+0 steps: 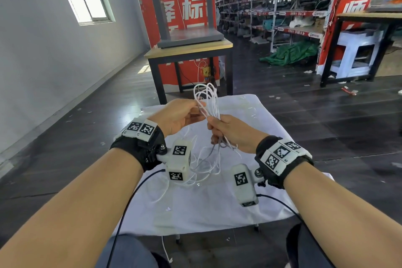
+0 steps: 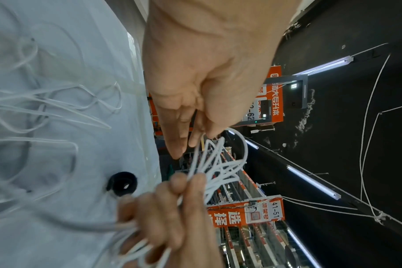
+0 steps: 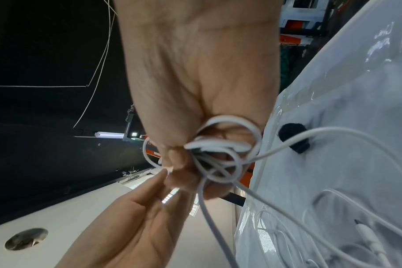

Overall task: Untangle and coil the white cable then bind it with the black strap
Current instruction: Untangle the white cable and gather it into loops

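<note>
Holding one white cable (image 1: 207, 102) up above a small table draped in a white cloth (image 1: 261, 137), two bare hands work close together at the middle of the head view. The right hand (image 1: 230, 131) has its fingers curled tightly round a bunch of several gathered loops — the loops fan upward out of its fist, and loose strands hang down below it. The left hand (image 1: 180, 116) sits just beside it, thumb and fingertips pinching a strand at the upper part of the bunch. In the right wrist view the cable (image 3: 220, 145) shows as a knot-like cluster of crossing turns at the fingertips of the right hand (image 3: 195, 87), and one connector end (image 3: 367, 237) lies on the cloth below. The rest of the cable trails down in loose curves onto the cloth between the two forearms.

One black strap (image 2: 122, 183) — rolled into a small ring — lies on the cloth, apart from both hands; the right wrist view shows it (image 3: 294, 137) with a cable strand crossing in front.

Each wrist wears a black band carrying white blocks with square black-and-white markers. Behind the table stands one wooden-topped desk (image 1: 189, 50), with red banners and long shelving rows farther back.
</note>
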`<state>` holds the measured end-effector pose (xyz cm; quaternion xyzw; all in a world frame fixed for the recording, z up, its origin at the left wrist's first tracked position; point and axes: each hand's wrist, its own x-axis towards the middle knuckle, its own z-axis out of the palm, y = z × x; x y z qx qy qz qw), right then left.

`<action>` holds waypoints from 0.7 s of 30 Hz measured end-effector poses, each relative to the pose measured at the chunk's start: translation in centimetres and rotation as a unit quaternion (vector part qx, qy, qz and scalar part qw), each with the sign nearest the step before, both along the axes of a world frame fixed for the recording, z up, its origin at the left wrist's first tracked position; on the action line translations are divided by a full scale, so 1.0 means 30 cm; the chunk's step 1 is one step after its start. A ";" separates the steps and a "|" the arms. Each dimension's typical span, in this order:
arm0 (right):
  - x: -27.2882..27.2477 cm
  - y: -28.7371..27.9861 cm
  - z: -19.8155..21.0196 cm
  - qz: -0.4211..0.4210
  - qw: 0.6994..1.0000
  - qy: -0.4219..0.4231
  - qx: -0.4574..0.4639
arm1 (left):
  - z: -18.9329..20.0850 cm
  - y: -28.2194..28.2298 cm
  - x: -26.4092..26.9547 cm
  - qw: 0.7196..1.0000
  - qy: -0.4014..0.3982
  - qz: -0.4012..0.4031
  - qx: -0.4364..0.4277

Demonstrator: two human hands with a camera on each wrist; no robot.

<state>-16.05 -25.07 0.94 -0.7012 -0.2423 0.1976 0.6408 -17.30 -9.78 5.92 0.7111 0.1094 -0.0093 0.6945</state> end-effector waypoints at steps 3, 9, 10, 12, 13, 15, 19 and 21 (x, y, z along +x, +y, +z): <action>0.013 0.002 -0.007 -0.077 0.995 0.019 0.066 | -0.049 -0.006 -0.021 1.000 0.013 -0.020 0.013; 0.045 -0.008 -0.007 -0.184 0.973 0.038 0.133 | -0.120 -0.032 -0.057 0.976 0.047 -0.167 0.134; 0.047 -0.010 -0.005 -0.196 0.970 0.041 0.136 | -0.118 -0.034 -0.059 0.974 0.040 -0.177 0.137; 0.049 -0.011 -0.005 -0.213 0.965 0.052 0.142 | -0.115 -0.027 -0.057 0.972 0.019 -0.173 0.155; 0.049 -0.012 -0.004 -0.221 0.961 0.061 0.151 | -0.114 -0.020 -0.055 0.971 0.009 -0.164 0.173; 0.053 -0.017 -0.003 -0.239 0.949 0.089 0.186 | -0.111 0.005 -0.051 0.963 -0.008 -0.132 0.236; 0.057 -0.039 -0.017 -0.268 0.932 0.126 0.208 | -0.134 0.104 -0.037 0.923 -0.036 -0.012 0.384; 0.061 -0.053 -0.025 -0.277 0.939 0.112 0.171 | -0.152 0.166 -0.031 0.907 -0.038 0.053 0.417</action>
